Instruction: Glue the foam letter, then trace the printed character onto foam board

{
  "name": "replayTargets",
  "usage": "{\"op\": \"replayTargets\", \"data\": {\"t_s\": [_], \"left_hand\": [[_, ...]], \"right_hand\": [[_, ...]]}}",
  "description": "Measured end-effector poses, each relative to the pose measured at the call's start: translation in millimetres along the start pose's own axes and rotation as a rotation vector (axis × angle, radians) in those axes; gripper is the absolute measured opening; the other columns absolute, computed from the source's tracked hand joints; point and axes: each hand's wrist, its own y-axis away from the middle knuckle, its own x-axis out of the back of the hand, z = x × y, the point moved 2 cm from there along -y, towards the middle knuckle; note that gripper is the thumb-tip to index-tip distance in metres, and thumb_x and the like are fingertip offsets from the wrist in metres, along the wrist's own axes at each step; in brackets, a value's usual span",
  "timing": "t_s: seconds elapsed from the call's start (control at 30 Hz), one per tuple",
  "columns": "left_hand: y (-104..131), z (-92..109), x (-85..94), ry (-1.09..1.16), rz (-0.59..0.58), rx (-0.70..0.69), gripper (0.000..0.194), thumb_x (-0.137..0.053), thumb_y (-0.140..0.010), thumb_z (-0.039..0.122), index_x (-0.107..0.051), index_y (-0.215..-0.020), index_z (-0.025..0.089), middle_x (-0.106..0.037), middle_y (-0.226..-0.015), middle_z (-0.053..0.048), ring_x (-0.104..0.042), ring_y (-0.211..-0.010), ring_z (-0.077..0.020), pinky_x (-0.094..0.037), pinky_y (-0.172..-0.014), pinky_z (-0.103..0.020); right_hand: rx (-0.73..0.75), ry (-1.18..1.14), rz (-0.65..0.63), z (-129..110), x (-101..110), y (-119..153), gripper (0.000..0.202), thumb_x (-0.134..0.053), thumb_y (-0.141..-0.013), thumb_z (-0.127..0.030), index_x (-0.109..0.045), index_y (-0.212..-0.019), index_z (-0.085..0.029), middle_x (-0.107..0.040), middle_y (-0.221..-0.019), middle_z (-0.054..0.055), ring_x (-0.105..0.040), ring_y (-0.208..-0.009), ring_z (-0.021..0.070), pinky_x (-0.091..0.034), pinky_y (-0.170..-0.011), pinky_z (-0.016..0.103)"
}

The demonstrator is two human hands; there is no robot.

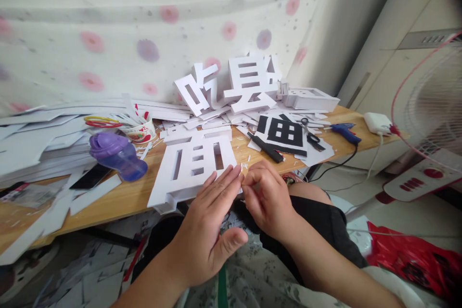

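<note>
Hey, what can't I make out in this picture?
Head view:
Anything pinched in the right hand: hidden by its curled fingers.
White cut-out character: near right corner, behind the left hand.
Phone: far end, behind the purple bottle.
Fan: cut off by the right edge.

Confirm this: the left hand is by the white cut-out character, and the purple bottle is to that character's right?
Not quite: the head view shows the purple bottle to the left of the white cut-out character. The left hand is indeed by that character.
</note>
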Motion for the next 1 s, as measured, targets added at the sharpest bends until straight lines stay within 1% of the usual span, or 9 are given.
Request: {"op": "replayTargets", "data": {"t_s": [0.1,0.2,0.37,0.47,0.6,0.67,0.73,0.83,1.0], "left_hand": [[0,-2,0.6,0.007,0.021,0.026,0.058,-0.045,-0.092,0.047,-0.034,-0.144,0.024,-0.036,-0.15,-0.005,-0.032,-0.137,-0.0315,-0.011,-0.117,-0.045],[2,-3,1.8,-0.024,0.022,0.035,0.059,-0.038,-0.093,0.051,-0.034,-0.145,0.023,-0.034,-0.151,-0.004,-0.032,-0.137,-0.0302,-0.012,-0.117,-0.042],[5,-5,3.0,0.068,0.021,0.093,0.056,-0.03,-0.095,0.052,-0.036,-0.144,0.025,-0.036,-0.15,-0.002,-0.033,-0.137,-0.0261,-0.022,-0.116,-0.037],[6,-6,2.5,0.157,0.014,0.117,0.056,-0.032,-0.095,0.053,-0.041,-0.142,0.025,-0.04,-0.148,-0.003,-0.035,-0.136,-0.0262,-0.025,-0.115,-0.036],[6,-9,0.6,0.316,0.014,0.187,0.051,-0.043,-0.093,0.05,-0.05,-0.136,0.023,-0.049,-0.142,-0.006,-0.041,-0.132,-0.028,-0.03,-0.112,-0.037],[5,-13,1.3,0.36,0.098,0.256,0.039,-0.051,-0.091,0.042,-0.061,-0.124,0.023,-0.06,-0.129,-0.007,-0.052,-0.122,-0.0274,-0.039,-0.106,-0.036],[4,-18,3.6,0.373,0.258,0.336,0.025,-0.057,-0.089,0.035,-0.069,-0.106,0.021,-0.071,-0.105,-0.006,-0.065,-0.1,-0.0237,-0.05,-0.092,-0.034],[5,-27,6.4,0.349,0.439,0.409,0.012,-0.062,-0.085,0.029,-0.069,-0.09,0.021,-0.07,-0.076,-0.001,-0.066,-0.069,-0.0153,-0.055,-0.068,-0.025],[7,-37,1.7,0.258,0.369,0.409,0.009,-0.061,-0.084,0.024,-0.066,-0.088,0.019,-0.068,-0.072,0.001,-0.063,-0.062,-0.011,-0.052,-0.059,-0.02]], "right_hand": [[-0.037,-0.085,-0.011,1,0,-1,0.012,-0.048,-0.084,-0.01,-0.046,-0.082,-0.022,-0.051,-0.077,0.001,-0.051,-0.072,0.0158,-0.044,-0.064,0.031],[-0.07,-0.112,0.059,3,2,-1,0.011,-0.049,-0.085,-0.011,-0.048,-0.083,-0.022,-0.052,-0.075,0.0,-0.051,-0.069,0.0145,-0.043,-0.062,0.028],[-0.069,-0.109,0.087,5,2,-3,0.012,-0.053,-0.087,-0.012,-0.057,-0.095,-0.021,-0.06,-0.081,0.003,-0.057,-0.074,0.0152,-0.046,-0.063,0.028],[-0.062,-0.107,0.083,4,2,-3,0.011,-0.055,-0.086,-0.013,-0.059,-0.094,-0.02,-0.062,-0.082,0.003,-0.059,-0.075,0.0155,-0.047,-0.067,0.029],[-0.118,-0.085,0.028,9,3,-2,0.008,-0.053,-0.087,-0.014,-0.057,-0.084,-0.02,-0.06,-0.076,0.001,-0.057,-0.07,0.0143,-0.047,-0.062,0.027],[-0.168,-0.089,-0.02,14,3,-1,0.008,-0.053,-0.087,-0.015,-0.057,-0.082,-0.02,-0.059,-0.074,0.001,-0.057,-0.068,0.0139,-0.047,-0.062,0.027],[-0.231,-0.126,-0.059,20,2,2,0.008,-0.053,-0.087,-0.015,-0.059,-0.083,-0.02,-0.062,-0.076,0.002,-0.059,-0.07,0.0142,-0.049,-0.064,0.028],[-0.342,-0.222,-0.109,27,0,7,0.01,-0.054,-0.086,-0.016,-0.063,-0.085,-0.019,-0.068,-0.08,0.003,-0.063,-0.073,0.0149,-0.05,-0.066,0.028],[-0.499,-0.295,-0.163,32,0,12,0.005,-0.064,-0.08,-0.022,-0.065,-0.078,-0.018,-0.067,-0.073,0.003,-0.061,-0.065,0.0134,-0.048,-0.059,0.025]]}}
